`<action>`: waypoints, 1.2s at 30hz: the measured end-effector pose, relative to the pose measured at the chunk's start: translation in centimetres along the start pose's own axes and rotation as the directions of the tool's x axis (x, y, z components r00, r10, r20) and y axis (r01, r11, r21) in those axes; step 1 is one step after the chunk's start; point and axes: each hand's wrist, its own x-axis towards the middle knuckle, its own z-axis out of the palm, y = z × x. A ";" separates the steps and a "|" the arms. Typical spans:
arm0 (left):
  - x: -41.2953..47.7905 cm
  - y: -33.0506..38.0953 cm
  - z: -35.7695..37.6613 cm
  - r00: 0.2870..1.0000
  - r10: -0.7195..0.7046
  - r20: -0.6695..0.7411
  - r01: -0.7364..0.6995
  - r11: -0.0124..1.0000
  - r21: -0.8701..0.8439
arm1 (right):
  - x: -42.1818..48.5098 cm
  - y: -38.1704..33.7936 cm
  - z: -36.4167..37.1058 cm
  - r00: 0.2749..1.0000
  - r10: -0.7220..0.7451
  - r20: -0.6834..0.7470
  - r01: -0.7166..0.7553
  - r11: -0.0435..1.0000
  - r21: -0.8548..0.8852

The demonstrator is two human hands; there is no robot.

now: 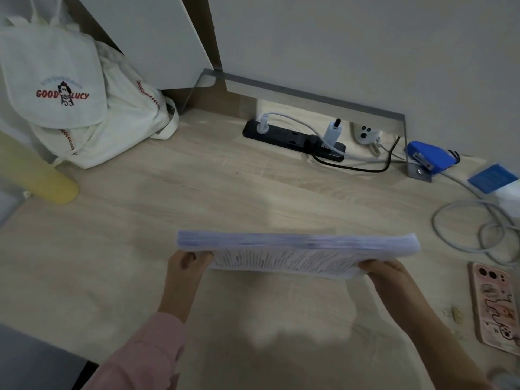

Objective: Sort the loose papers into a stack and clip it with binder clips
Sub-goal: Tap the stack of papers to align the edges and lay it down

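A thick stack of printed papers [295, 253] is held above the wooden desk [197, 192], tilted so its far edge faces up and the printed underside faces me. My left hand [187, 263] grips the stack's left end and my right hand [385, 270] grips its right end. Small pale clips [454, 313] lie on the desk at the right, beside the phone; they are blurred.
A pink-cased phone [493, 305] lies at the right edge. Behind are a black power strip [292, 140] with plugs, a blue stapler [430, 160], a blue box [492, 177] and coiled cables [478, 229]. A white cloth bag [84, 108] and a yellow roll [36, 175] sit at the left.
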 end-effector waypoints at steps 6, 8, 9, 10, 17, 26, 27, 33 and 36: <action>1.2 0.3 -0.2 0.994 -0.038 0.106 0.025 0.992 0.124 | 0.0 -0.8 -0.6 0.996 0.032 0.079 -0.021 0.992 -0.128; 1.9 1.1 -0.6 0.985 -0.073 0.156 0.053 0.990 0.131 | -0.3 -2.1 -0.8 0.987 0.063 0.151 -0.039 0.987 -0.157; 2.4 1.3 -0.8 0.975 -0.128 0.182 0.104 0.985 0.139 | -0.3 -2.5 -0.9 0.981 0.088 0.170 -0.062 0.986 -0.153; 2.8 1.6 -1.1 0.955 -0.210 0.211 0.179 0.971 0.157 | -0.3 -2.9 -0.9 0.978 0.122 0.170 -0.097 0.984 -0.150; 3.6 -0.1 -2.4 0.789 -0.510 0.341 0.528 0.848 0.047 | -0.7 -1.5 -1.2 0.939 0.322 0.124 -0.334 0.937 0.101; 2.3 -0.1 1.8 0.855 -0.477 0.202 0.518 0.785 -0.339 | -2.8 1.6 2.2 0.957 0.250 0.144 -0.287 0.883 0.370; 2.0 0.0 2.6 0.853 -0.483 0.198 0.522 0.787 -0.328 | -3.2 1.7 2.7 0.956 0.248 0.154 -0.289 0.878 0.381; 1.4 1.3 5.0 0.937 -0.348 0.036 0.344 0.896 -0.280 | -4.8 1.6 2.1 0.934 0.292 0.204 -0.344 0.888 0.304; 1.3 3.5 5.0 0.988 -0.111 0.104 0.130 0.970 -0.203 | -4.6 -0.2 -0.2 0.946 0.262 0.193 -0.309 0.908 0.282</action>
